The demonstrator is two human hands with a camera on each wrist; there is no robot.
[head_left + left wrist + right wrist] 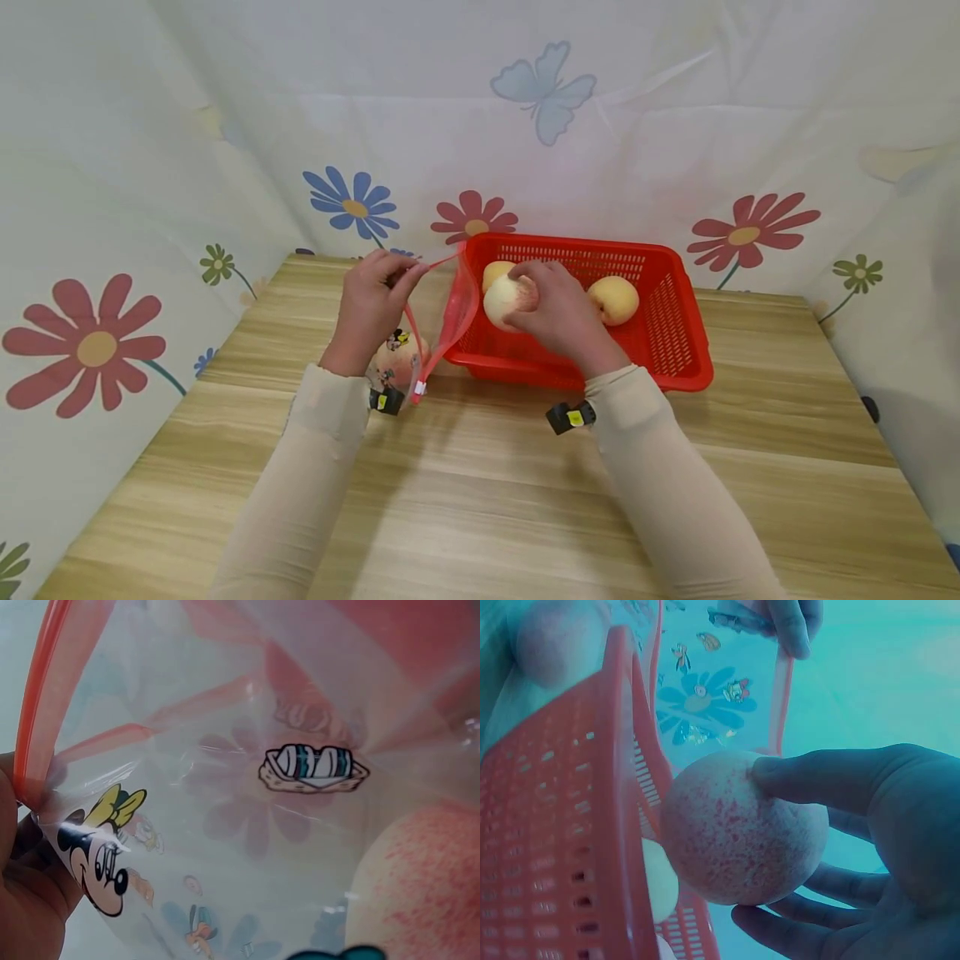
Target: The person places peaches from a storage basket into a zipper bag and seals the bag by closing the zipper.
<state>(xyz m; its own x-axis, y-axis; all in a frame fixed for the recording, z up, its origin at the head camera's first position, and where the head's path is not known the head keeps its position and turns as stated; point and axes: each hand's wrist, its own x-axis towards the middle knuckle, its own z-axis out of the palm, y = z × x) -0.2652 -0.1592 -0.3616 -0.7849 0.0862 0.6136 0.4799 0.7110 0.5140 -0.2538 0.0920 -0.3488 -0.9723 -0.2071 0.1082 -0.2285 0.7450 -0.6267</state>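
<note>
My left hand (371, 304) pinches the red zip edge of a clear plastic bag (172, 847) printed with cartoon figures, and the bag's mouth gapes toward the basket. Inside the bag a pink-speckled peach (420, 892) lies low down, partly hidden by the left wrist in the head view. Another peach (742, 829), pale with red flecks, is gripped between the thumb and fingers of my right hand (562, 312). That hand holds it above the left part of a red plastic basket (693, 358), close to the bag's mouth.
Two yellowish peaches remain in the basket: one at the right (615, 300), the other at the left (497, 272), partly behind the held peach. A white slider (420, 387) sits at the zip's near end. The wooden table (465, 500) meets a flower-printed curtain (630, 175) behind.
</note>
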